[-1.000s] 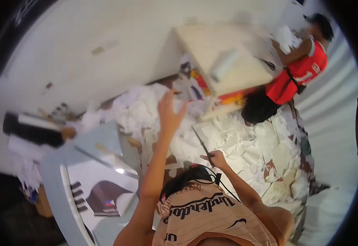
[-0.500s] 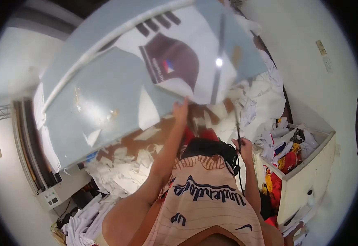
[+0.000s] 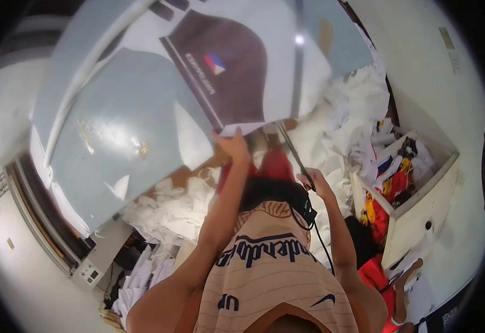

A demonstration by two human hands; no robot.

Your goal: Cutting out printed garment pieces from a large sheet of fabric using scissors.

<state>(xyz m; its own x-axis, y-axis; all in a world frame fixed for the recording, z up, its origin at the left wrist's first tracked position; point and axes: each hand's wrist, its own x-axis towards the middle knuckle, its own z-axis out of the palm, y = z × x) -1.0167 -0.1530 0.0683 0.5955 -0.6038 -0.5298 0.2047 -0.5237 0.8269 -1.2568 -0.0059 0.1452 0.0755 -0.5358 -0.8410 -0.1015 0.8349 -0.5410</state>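
A blue-grey worktable [image 3: 81, 183] fills the upper left, bearing a white printed sheet [image 3: 281, 72] with a maroon curved panel [image 3: 231, 77] that has a small flag. My left hand [image 3: 232, 145] is at the sheet's near edge, thumb and fingers apart, touching it. My right hand [image 3: 316, 181], lower and farther right, grips long dark scissors [image 3: 292, 150], whose blades point up toward the sheet's edge.
White scraps [image 3: 159, 202] are piled around the table and my legs. An off-white bin [image 3: 398, 236] of coloured cloth stands right. A person in red [image 3: 376, 277] is at lower right. Machinery [image 3: 90, 269] stands lower left; a wall [image 3: 453, 105] bounds the right.
My view has swung from the scrap pile and co-worker to the table. My left hand, raised with spread fingers a second ago, is now at the sheet. The scissors point closer to it.
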